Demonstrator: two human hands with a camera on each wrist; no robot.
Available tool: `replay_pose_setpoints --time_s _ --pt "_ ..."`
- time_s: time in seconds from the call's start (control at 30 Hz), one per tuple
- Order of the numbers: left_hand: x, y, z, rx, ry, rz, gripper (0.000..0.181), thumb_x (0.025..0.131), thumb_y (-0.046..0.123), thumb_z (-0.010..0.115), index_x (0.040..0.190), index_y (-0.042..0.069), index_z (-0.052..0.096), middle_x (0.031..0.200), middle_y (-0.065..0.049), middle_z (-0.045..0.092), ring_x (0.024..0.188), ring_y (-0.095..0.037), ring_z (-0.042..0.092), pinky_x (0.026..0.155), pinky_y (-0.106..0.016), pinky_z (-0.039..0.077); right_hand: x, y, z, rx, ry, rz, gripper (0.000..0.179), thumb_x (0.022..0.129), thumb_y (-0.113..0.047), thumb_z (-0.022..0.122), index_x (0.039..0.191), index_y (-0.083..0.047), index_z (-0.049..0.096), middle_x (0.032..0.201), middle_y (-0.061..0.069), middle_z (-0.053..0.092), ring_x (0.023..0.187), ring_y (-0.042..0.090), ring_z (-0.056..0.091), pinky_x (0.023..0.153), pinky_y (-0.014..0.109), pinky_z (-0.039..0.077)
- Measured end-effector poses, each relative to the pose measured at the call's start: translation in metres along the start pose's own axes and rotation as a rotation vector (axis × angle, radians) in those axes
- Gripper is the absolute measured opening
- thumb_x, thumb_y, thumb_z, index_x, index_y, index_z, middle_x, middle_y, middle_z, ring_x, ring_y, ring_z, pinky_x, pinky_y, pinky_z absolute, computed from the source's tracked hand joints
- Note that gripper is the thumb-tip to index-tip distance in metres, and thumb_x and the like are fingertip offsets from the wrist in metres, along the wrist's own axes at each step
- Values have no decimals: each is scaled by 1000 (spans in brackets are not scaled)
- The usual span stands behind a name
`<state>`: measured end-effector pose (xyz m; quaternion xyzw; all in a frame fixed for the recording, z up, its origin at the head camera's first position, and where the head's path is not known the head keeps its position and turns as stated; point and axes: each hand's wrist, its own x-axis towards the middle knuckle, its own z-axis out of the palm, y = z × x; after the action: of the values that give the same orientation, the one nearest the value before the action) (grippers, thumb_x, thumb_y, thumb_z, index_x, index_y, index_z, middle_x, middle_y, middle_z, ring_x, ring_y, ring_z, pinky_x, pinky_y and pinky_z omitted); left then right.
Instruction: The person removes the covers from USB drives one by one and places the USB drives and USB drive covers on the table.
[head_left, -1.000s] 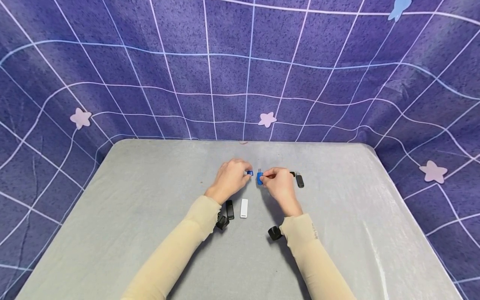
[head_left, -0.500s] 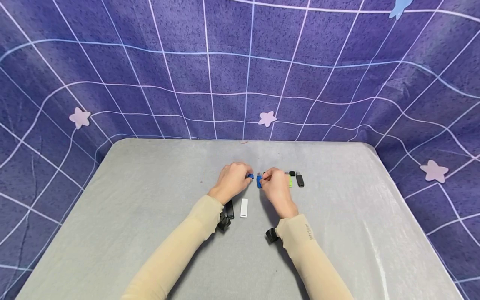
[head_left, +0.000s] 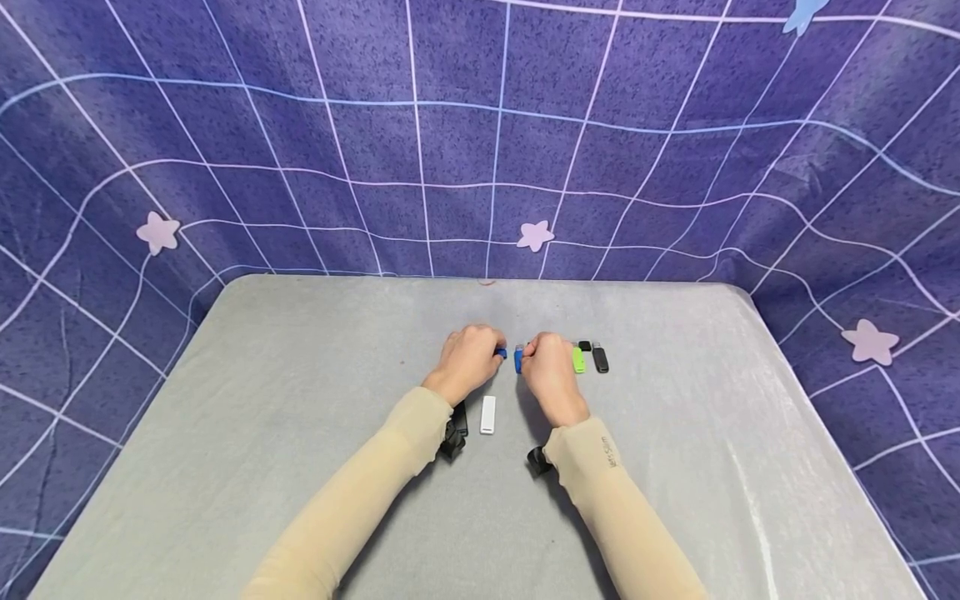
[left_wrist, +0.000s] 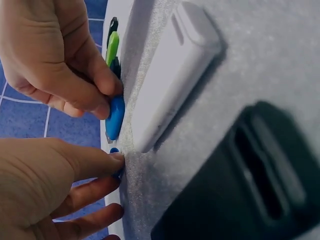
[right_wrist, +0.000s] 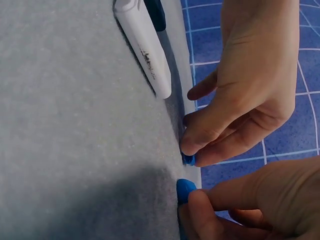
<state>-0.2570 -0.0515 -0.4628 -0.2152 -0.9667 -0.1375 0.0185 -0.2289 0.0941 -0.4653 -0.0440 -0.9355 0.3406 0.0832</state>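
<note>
My left hand (head_left: 468,358) pinches a small blue cap (right_wrist: 188,159) between thumb and forefinger, low at the cloth. Just to its right, my right hand (head_left: 550,371) grips a blue USB stick (left_wrist: 116,117), its metal plug showing past the body in the left wrist view. A narrow gap separates stick and cap. The right hand's fingers cover part of the stick in the head view. Nearer the person lies a white USB stick (head_left: 488,415), and beside it a black one (left_wrist: 240,185), partly behind the left wrist camera in the head view.
Right of the right hand lie a lime-green USB stick (head_left: 578,360), a black USB stick (head_left: 600,358) and a small black cap (head_left: 585,346). Grey cloth covers the table (head_left: 675,467). A purple gridded curtain (head_left: 337,150) hangs behind its far edge.
Both hands have shifted slightly toward the person with the blue cap and USB stick. The right hand has also moved a little left, uncovering the lime-green stick.
</note>
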Motion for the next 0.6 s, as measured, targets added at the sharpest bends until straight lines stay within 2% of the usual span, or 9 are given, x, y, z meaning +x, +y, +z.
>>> replay_pose_setpoints --time_s 0.33,0.5,0.6 --pt "8 3 3 10 28 -1 9 92 15 77 100 16 78 100 -3 77 95 -26 72 79 -49 57 -1 -4 -3 -24 2 -23 20 83 9 65 72 -6 69 74 10 71 74 31 69 67 39 57" --pt "6 -1 3 -29 9 -12 15 92 15 77 107 14 76 103 -5 76 98 -26 72 81 -46 58 -9 -5 -4 -9 18 -39 6 87 2 70 88 -4 68 83 12 72 80 31 70 71 43 57" --pt "3 -5 2 -51 8 -2 19 91 17 78 110 13 75 104 -7 75 97 -27 72 81 -44 59 -13 -6 -5 13 37 -55 16 90 -5 74 104 -1 68 92 15 74 86 33 71 76 46 58"
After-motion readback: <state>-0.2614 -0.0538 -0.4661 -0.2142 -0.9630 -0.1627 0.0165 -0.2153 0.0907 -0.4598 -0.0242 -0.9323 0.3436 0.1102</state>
